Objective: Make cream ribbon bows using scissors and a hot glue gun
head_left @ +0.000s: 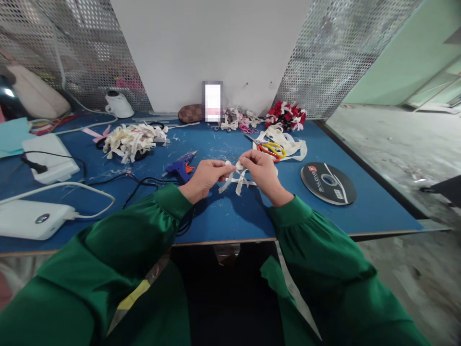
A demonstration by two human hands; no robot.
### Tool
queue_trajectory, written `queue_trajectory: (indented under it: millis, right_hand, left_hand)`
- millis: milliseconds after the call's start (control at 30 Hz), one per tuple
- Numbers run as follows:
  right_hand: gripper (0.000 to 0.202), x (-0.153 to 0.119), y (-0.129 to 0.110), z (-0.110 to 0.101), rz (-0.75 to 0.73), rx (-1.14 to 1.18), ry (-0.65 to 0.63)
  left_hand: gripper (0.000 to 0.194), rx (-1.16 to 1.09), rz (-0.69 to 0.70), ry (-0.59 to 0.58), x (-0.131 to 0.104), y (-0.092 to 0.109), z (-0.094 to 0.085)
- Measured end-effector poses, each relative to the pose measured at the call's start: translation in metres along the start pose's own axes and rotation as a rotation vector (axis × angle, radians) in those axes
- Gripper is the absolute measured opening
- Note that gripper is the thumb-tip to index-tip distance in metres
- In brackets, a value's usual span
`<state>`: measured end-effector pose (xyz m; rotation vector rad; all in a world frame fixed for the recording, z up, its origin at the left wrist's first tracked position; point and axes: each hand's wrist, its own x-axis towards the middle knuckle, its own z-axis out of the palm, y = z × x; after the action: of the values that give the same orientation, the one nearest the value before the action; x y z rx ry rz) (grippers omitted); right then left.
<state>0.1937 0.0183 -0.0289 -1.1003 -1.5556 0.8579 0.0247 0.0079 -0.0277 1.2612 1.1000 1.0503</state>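
Over the middle of the blue table, my left hand (210,177) and my right hand (261,171) are close together, each with its fingertips pinched. Between them they hold a white ribbon bow (239,166), its pale tails (239,186) hanging below the fingers. Part of the bow is hidden behind the fingertips. Just left of my left hand lies a blue glue gun (180,166) with an orange trigger. Beyond my right hand, scissors with orange and yellow handles (273,150) rest against loose white ribbon (293,144).
A black ribbon spool (328,183) lies at the right. Piles of cream bows (134,141) and red-and-white bows (285,115) sit further back. A lit phone (212,102) leans on the back panel. Black cables (135,180), a white power strip (52,156) and a power bank (36,219) occupy the left side.
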Motion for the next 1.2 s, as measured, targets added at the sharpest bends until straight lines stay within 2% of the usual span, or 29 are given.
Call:
queue_trajectory:
  millis: [100, 200, 333, 533, 667, 767, 867, 967, 1100, 1200]
  right_hand:
    - [0.014, -0.002, -0.001, 0.001, -0.085, -0.174, -0.011]
    - [0.015, -0.004, -0.002, 0.006, -0.106, -0.258, 0.009]
    - [0.016, -0.005, -0.001, 0.011, -0.103, -0.239, 0.074]
    - [0.016, -0.005, 0.0, 0.014, -0.118, -0.151, 0.061]
    - [0.016, -0.005, 0.0, 0.016, -0.124, -0.114, 0.059]
    - [0.016, -0.004, 0.002, 0.018, -0.064, -0.016, 0.054]
    - [0.017, -0.004, 0.002, 0.019, 0.06, 0.134, 0.027]
    - [0.028, -0.003, 0.0, 0.017, 0.147, 0.199, 0.033]
    - [0.038, -0.003, -0.002, 0.009, 0.089, 0.08, -0.039]
    - [0.034, -0.006, -0.003, 0.007, -0.021, -0.108, -0.078]
  left_hand:
    - [0.038, 0.074, 0.008, -0.012, -0.002, 0.004, 0.001]
    - [0.038, 0.086, 0.009, -0.037, -0.003, 0.006, 0.002]
    - [0.039, -0.009, -0.027, -0.036, -0.003, 0.004, 0.004]
    - [0.036, -0.256, -0.172, -0.073, -0.003, 0.0, 0.005]
    - [0.035, -0.296, -0.192, -0.1, -0.004, -0.001, 0.006]
    - [0.034, -0.336, -0.211, -0.082, -0.004, -0.001, 0.007]
    - [0.033, -0.405, -0.253, -0.062, -0.004, 0.001, 0.008]
    - [0.029, -0.42, -0.225, 0.006, -0.002, 0.003, 0.007]
    - [0.024, -0.36, -0.135, 0.123, 0.0, 0.002, 0.005]
    - [0.021, -0.363, -0.12, 0.139, 0.001, 0.0, 0.003]
